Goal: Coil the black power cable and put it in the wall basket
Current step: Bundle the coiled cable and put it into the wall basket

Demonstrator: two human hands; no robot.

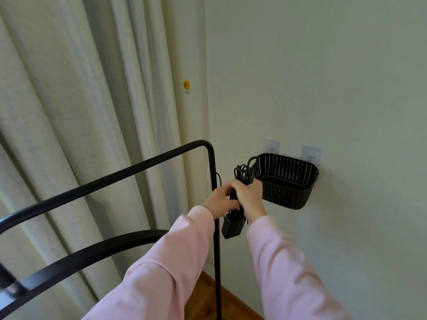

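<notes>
The black power cable (243, 174) is bunched into loops that stick up above my fists, and its black adapter brick (232, 227) hangs below them. My right hand (250, 195) is closed around the bundle's middle. My left hand (219, 199) grips the same bundle from the left, touching the right hand. The dark woven wall basket (288, 195) hangs on two clear adhesive hooks just right of the hands, its open top level with the cable loops. A loose strand of cable curves off by the rack's post.
A black metal rack (129, 167) with a vertical post stands directly left of my hands. Pale curtains (80, 112) hang behind it. A yellow smiley hook (186, 85) is stuck on the wall corner. Wooden floor (208, 296) shows below.
</notes>
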